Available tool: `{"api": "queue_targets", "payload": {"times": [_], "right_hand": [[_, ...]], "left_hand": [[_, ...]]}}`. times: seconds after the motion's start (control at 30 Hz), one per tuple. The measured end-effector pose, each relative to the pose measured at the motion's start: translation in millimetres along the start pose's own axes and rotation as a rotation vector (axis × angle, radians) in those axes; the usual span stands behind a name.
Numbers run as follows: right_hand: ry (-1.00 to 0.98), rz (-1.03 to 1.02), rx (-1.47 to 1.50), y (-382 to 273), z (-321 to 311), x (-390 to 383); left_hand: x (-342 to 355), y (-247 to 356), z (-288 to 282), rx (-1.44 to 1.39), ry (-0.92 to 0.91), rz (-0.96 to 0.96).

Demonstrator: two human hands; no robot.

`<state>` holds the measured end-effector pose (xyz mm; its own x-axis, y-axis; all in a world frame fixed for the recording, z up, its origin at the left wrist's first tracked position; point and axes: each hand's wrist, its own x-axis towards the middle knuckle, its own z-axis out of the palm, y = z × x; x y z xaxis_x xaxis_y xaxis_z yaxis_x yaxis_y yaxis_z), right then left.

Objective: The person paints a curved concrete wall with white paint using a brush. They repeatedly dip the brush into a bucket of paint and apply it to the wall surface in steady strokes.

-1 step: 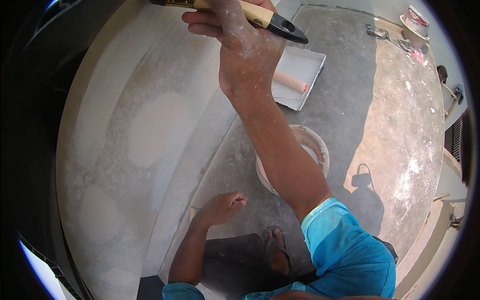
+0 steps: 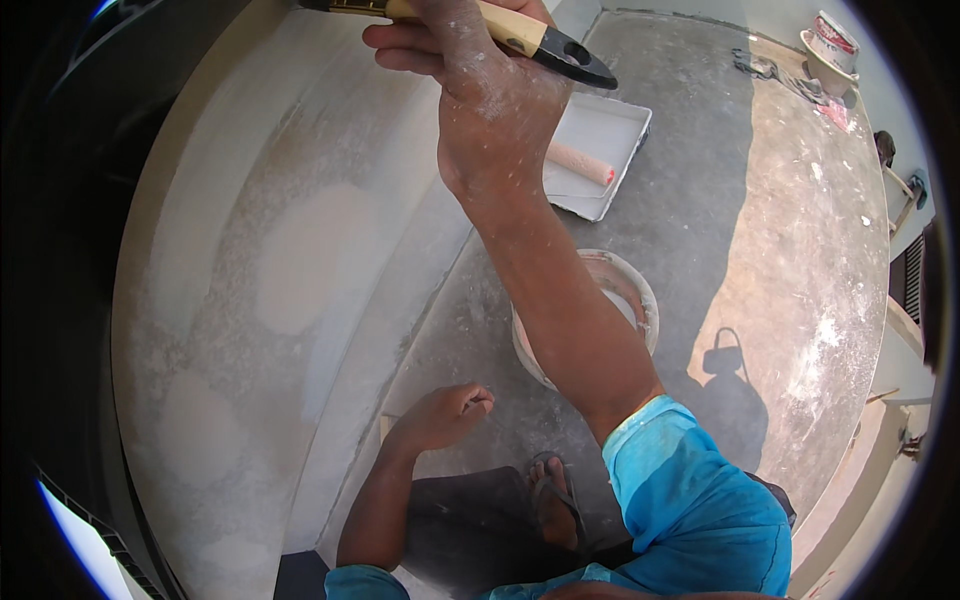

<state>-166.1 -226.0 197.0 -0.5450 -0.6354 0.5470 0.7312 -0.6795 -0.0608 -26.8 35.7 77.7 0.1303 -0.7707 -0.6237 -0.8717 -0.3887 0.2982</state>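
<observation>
Right hand [image 2: 505, 115] raised at top of view, fingers wrapped around the pale wooden handle of a paintbrush [image 2: 513, 30]; black handle end points right, metal ferrule to the left, bristle end cut off by the upper edge. Right arm stretched long and up from the lower right, blue sleeve [image 2: 690, 480] at the elbow. White specks on hand and wrist. Left hand [image 2: 440, 415] low, loosely curled into a fist near the wall base; can't tell if anything's inside. Right forearm passes over a round tub [image 2: 650, 305], hiding much of it. Just beyond: paint tray [image 2: 642, 135] with white paint, a pinkish roller [image 2: 580, 163] lying in it, partly behind the right wrist. Patchy grey wall [image 2: 320, 260] on the left. Sandalled foot [image 2: 555, 505] on the concrete floor [image 2: 680, 190]. Far upper right: white-and-red bucket [image 2: 836, 42] on a basin [image 2: 826, 75], pinkish rag [image 2: 835, 115] near it.
</observation>
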Motion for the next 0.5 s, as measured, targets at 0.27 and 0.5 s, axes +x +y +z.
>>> {"api": "queue_targets", "payload": {"times": [0.27,0.5], "right_hand": [[0.092,0.299,0.077,-24.6,9.8,-6.6],[0.032,0.271,0.049,-20.0,5.7,-10.6]], "left_hand": [[1.0,3.0,-2.6,-0.033,-0.004,-0.012],[1.1,0.2,-1.0,-0.007,0.003,-0.004]]}}
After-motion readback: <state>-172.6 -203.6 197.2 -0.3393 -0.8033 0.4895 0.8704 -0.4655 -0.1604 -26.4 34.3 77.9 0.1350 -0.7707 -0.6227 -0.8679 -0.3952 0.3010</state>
